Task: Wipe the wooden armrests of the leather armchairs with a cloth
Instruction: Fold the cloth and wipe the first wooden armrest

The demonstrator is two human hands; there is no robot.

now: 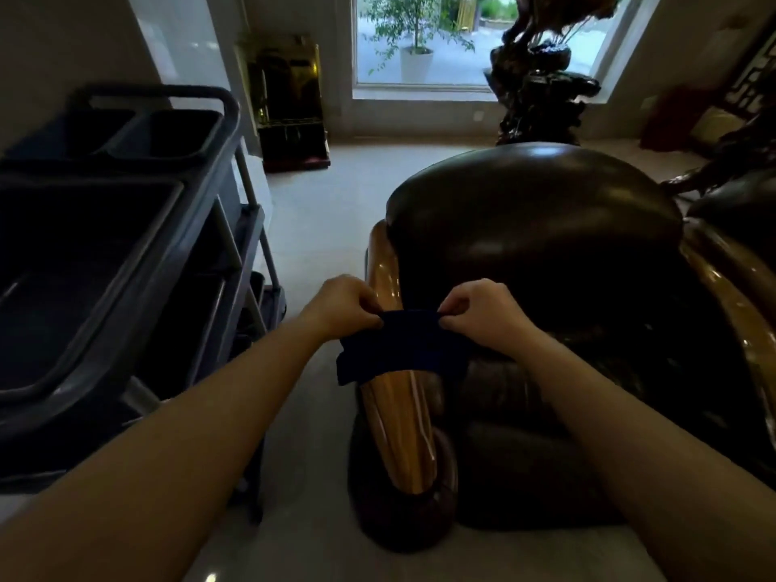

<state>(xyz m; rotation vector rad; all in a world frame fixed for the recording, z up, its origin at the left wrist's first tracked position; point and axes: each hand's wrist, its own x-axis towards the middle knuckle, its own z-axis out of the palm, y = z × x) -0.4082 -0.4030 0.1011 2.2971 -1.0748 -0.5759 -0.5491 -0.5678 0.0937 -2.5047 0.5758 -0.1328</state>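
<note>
Forearms: two bare forearms reach in from the bottom edge toward the middle of the view, over the pale floor (319, 228).
Left hand: the left hand (342, 302) has its fingers pressed together on the top left corner of the dark navy rectangular cloth (399, 346).
Right hand: the right hand (483, 310) pinches the top right corner of the same cloth, so the upper edge is stretched between the two hands.
Cloth position: it hangs spread across the glossy honey-coloured wooden armrest (399, 430), about midway along it; whether it touches the wood cannot be told.
Armrest: it runs from near the camera away toward the chair back, on the left side of the dark brown leather armchair (533, 220) (the wood shows light streaks of reflection).
Second armrest: another polished wooden armrest (730, 283) curves along the right side of the chair.
Cart: a dark grey plastic cleaning cart (126, 228) with bins stands to the left, just beside the chair.
Background: a bright window (474, 39) with a potted plant (415, 44) outside; a dark carved wooden stand (541, 98) is below it.
</note>
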